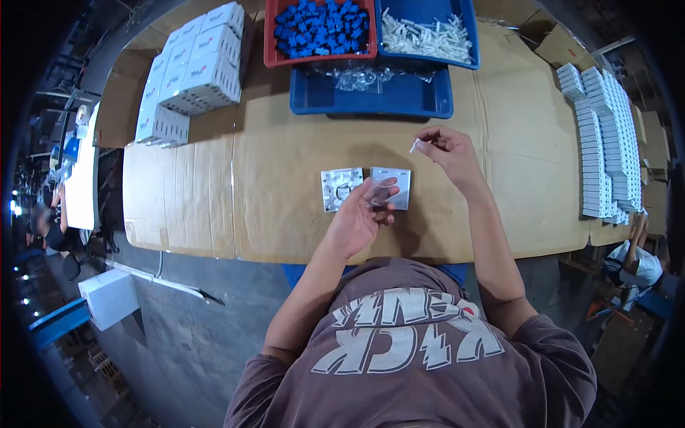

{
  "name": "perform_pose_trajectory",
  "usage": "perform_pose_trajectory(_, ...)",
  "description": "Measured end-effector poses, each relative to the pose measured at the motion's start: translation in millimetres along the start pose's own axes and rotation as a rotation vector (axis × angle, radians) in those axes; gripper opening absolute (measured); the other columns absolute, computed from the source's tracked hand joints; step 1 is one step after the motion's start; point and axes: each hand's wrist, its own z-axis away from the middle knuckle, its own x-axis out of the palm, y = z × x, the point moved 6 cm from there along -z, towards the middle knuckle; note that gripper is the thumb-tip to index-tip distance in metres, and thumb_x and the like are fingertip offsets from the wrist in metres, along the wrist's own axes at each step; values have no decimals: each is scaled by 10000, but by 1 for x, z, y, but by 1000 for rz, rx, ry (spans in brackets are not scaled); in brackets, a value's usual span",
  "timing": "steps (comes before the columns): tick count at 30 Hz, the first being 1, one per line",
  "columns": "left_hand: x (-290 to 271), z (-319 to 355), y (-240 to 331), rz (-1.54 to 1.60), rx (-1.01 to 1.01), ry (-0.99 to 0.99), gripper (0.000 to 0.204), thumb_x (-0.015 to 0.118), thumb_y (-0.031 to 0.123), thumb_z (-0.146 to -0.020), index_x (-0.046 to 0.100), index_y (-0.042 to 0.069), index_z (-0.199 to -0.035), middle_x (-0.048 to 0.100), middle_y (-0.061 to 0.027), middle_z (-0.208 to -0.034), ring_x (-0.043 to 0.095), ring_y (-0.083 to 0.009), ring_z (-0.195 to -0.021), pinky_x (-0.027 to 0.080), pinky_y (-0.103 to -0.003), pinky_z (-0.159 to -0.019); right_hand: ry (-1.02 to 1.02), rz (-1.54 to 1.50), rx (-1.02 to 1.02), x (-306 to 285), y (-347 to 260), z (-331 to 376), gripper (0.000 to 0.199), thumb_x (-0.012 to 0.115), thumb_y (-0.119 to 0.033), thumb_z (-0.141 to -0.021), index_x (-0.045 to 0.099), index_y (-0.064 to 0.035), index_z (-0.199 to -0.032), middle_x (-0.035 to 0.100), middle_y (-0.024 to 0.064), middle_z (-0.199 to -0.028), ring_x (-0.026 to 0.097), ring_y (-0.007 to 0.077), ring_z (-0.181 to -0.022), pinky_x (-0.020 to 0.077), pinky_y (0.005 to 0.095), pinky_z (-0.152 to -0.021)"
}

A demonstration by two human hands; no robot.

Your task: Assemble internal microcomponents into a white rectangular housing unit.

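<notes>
Pinched in the fingertips of my right hand (451,153) is a small white plastic piece (414,145), held above the cardboard-covered table. My left hand (357,222), palm up, has its fingers around a small clear plastic bag (381,191). Beneath and beside that hand lie two square white plastic pieces. The left one (334,190) shows a round fitting in its middle; the right one (402,190) looks flatter and is partly hidden by the bag and fingers.
Ahead stand a red bin (270,50) of blue parts, a blue bin (472,43) of white plastic pieces, and a blue tray (314,103) with clear bags. White boxes (203,71) are stacked at left, white units (606,143) at right. Other people appear at both sides.
</notes>
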Motion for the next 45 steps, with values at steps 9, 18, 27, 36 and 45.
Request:
perform_pose_trajectory(9, 4, -4, -10, -69, -38, 29, 441, 531, 443, -1094, 637, 101, -1351, 737, -61, -1229, 698, -165, -981, 561, -356, -835, -241, 42, 20, 39, 4, 28, 177, 783, -81, -932, 744, -12, -1090, 732, 4, -965, 648, 64, -838, 478, 227, -716)
perform_pose_trajectory(18, 3, 1, -11, -229, -60, 189, 415, 595, 456, -1061, 655, 137, -1318, 735, -7, -1181, 709, -162, -1013, 599, -354, -775, -543, 170, -94, 52, -16, 20, 110, 755, -18, -895, 790, -49, -994, 741, 35, -1067, 668, 88, -916, 513, 241, -751)
perform_pose_trajectory(27, -4, 7, 0, -293, 0, 170, 384, 635, 447, -1044, 656, 157, -1295, 718, 24, -1178, 695, -163, -1052, 602, -380, -854, -715, 304, -152, 71, -30, 12, 154, 717, -32, -919, 801, -42, -1048, 718, 103, -1214, 691, 200, -1055, 548, 339, -937)
perform_pose_trajectory(36, -11, 5, 2, -202, 45, 87, 420, 572, 414, -1082, 589, 122, -1385, 707, -20, -1182, 692, -190, -1144, 618, -408, -924, -826, 208, -55, 87, -19, 25, 377, 569, -326, -1094, 717, -7, -1229, 701, 113, -1262, 652, 251, -1164, 504, 368, -1027)
perform_pose_trajectory(45, 0, 3, 2, -125, 38, 7, 403, 503, 392, -1110, 584, 120, -1396, 728, -75, -1183, 725, -246, -1061, 615, -466, -932, -864, 190, -127, 77, -21, 23, 409, 603, -361, -1072, 717, -11, -1250, 674, 124, -1340, 642, 261, -1195, 502, 382, -1036)
